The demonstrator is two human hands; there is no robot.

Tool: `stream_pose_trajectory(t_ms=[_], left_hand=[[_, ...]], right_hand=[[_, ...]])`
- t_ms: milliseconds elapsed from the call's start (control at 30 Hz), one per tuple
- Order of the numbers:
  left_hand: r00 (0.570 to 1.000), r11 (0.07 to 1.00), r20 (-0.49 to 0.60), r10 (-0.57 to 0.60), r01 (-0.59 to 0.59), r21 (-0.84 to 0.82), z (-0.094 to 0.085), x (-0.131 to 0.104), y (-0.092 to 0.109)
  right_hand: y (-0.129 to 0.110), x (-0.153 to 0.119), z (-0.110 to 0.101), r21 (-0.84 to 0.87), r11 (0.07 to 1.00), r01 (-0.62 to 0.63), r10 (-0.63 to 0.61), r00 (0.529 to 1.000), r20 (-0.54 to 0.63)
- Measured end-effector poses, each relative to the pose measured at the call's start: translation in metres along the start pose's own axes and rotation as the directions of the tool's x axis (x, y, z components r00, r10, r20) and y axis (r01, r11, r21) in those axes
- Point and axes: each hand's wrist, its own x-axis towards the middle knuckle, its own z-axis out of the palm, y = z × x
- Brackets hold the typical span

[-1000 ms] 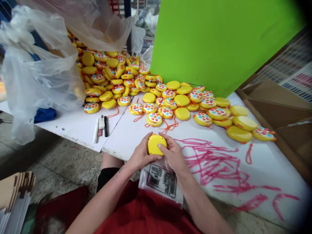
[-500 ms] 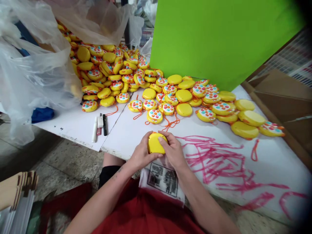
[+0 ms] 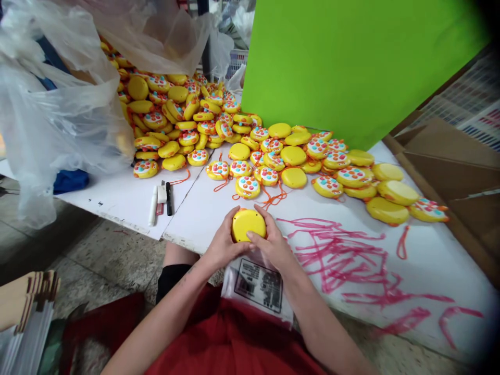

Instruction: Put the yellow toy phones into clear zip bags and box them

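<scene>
Yellow toy (image 3: pixel 249 223), round, held between both grips in the middle of the head view, at the near edge of the surface (image 3: pixel 197 219); height above it impossible to tell. Plain face turned up, with small dark holes near the rim. Left grip (image 3: pixel 225 239) closed around the left side, thumb along the lower edge. Right grip (image 3: pixel 275 241) closed on the right side, thumb laid over the lower right of the face. Just below, between the forearms, a clear packet (image 3: pixel 258 286) with dark print, against red clothing (image 3: pixel 234 341). Beyond the grips, a spread of similar toys (image 3: pixel 294 156), some plain side up, others showing white panels with coloured spots, orange cords trailing from several. Farther left, a taller heap (image 3: pixel 169 149) beside a translucent plastic bag (image 3: pixel 74 117). Nearer, side by side, a white pen (image 3: pixel 152 208), a small white block (image 3: pixel 161 194) and a black marker (image 3: pixel 169 200). To the right, pink streaks (image 3: pixel 336 253) across the surface, and an orange loop (image 3: pixel 402 243) lying apart. Behind the spread, an upright green panel (image 3: pixel 336 62); at far right, brown cardboard (image 3: pixel 449 166).
</scene>
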Motion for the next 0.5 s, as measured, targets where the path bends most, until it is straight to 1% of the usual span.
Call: stream_pose_trajectory(t_ms=[67,133,167,200,233,300,333,400,467,500], left_hand=[[1.000,0.998,0.008,-0.007,0.008,-0.058,0.001,0.000,0.000],[1.000,0.993,0.012,-0.027,0.028,-0.117,0.003,0.000,0.000],[0.999,0.991,0.010,-0.036,0.037,-0.130,0.005,0.000,0.000],[0.999,0.992,0.002,-0.040,0.040,-0.124,0.006,-0.001,-0.001],[0.999,0.995,-0.005,-0.040,0.039,-0.092,0.007,-0.001,-0.001],[1.000,0.998,0.009,-0.015,0.015,0.054,0.008,-0.002,-0.001],[0.999,0.988,0.035,0.011,-0.016,0.155,0.008,-0.003,0.001],[0.988,0.924,0.129,0.083,-0.125,0.363,0.011,-0.004,0.004],[0.959,0.808,0.239,0.150,-0.258,0.530,0.015,-0.004,0.008],[0.947,0.743,0.273,0.168,-0.304,0.596,0.019,-0.004,0.009]], right_hand=[[0.002,0.001,0.000,0.003,0.999,-0.045,0.045,0.998,-0.031],[0.003,0.002,0.001,0.054,0.997,-0.059,0.062,0.996,-0.068],[0.003,0.003,0.001,0.107,0.994,-0.034,0.046,0.993,-0.110],[0.001,0.004,0.000,0.172,0.985,0.013,0.018,0.984,-0.177],[-0.001,0.004,-0.001,0.234,0.970,0.072,-0.009,0.965,-0.262],[-0.007,0.004,-0.007,0.292,0.940,0.176,-0.035,0.903,-0.429],[-0.012,0.002,-0.011,0.286,0.937,0.200,-0.043,0.879,-0.475],[-0.021,-0.004,-0.020,0.227,0.951,0.212,-0.073,0.863,-0.500],[-0.028,-0.011,-0.026,0.170,0.963,0.210,-0.100,0.863,-0.495],[-0.030,-0.015,-0.027,0.167,0.965,0.202,-0.097,0.867,-0.489]])
